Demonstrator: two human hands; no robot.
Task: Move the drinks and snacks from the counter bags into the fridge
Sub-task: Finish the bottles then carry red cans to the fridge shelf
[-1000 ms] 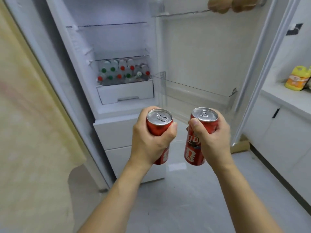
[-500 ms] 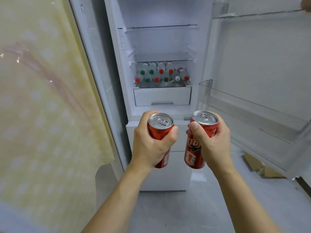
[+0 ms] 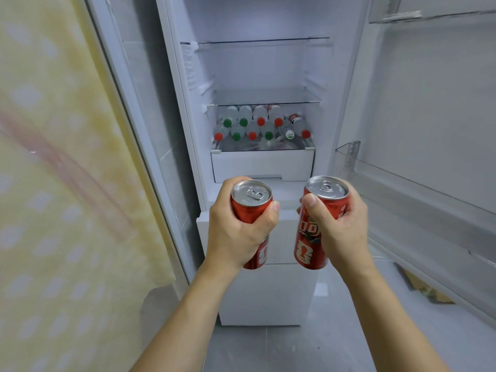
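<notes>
Left hand point(image 3: 236, 232) is wrapped round a red can point(image 3: 251, 208), thumb across the front, fingers behind; can upright, lid up. Right hand point(image 3: 339, 226) grips a second red can point(image 3: 312, 237) the same way, thumb on the near face, this can tilted slightly toward the left one. The two cans are near each other but apart. Judgement: one can per hand, held upright at mid-body, so each can be set down on its base without regripping.

Beyond the hands, straight ahead: fridge point(image 3: 188, 130) open. Just past the can tops, a white drawer front point(image 3: 263, 165). Above it, a shelf stacked with bottles point(image 3: 261, 126) lying on their sides, red, green and one white cap facing out; that level looks nearly full. Higher still, a glass shelf point(image 3: 264, 96) with nothing visible on it; likely the free spot. To the right of the right hand, a clear door bin point(image 3: 402, 178), contents not seen. Counter bags not in view.
</notes>
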